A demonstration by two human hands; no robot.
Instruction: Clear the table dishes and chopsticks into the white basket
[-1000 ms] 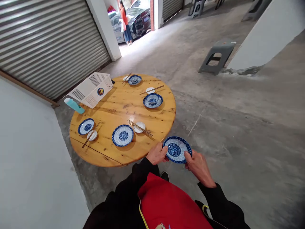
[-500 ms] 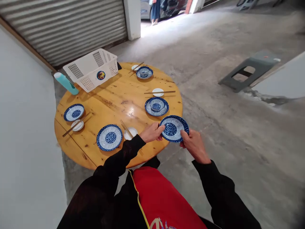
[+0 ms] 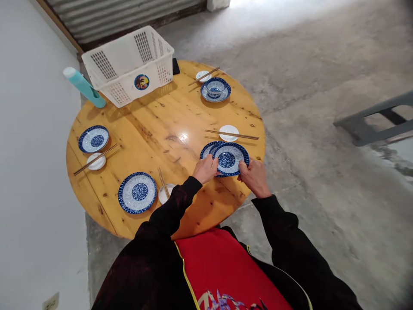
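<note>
A blue-and-white patterned plate [image 3: 226, 160] is held between my two hands, over the right side of the table. My left hand [image 3: 206, 168] pinches its left rim; my right hand [image 3: 254, 175] grips its right rim, thumb on top. Behind and partly hidden by it sits another blue-rimmed plate [image 3: 205, 149] with a bowl on it. Just beyond lies a small white dish [image 3: 229, 133] with chopsticks [image 3: 240, 136] across it. To the left of my left hand are a blue-and-white plate [image 3: 137, 193] and a white dish [image 3: 164, 196] with chopsticks, partly covered by my sleeve.
On the round wooden table [image 3: 155, 142], a white plastic basket [image 3: 124, 84] stands at the back left beside a teal bottle [image 3: 84, 88]. A plate with a bowl [image 3: 215, 89] sits at the far side, another plate [image 3: 94, 139] at the left. A grey stool [image 3: 371, 122] is on the floor right.
My hands have carried the plate forward, so it now overlaps the plate with the bowl. The view has tilted down and come closer to the table.
</note>
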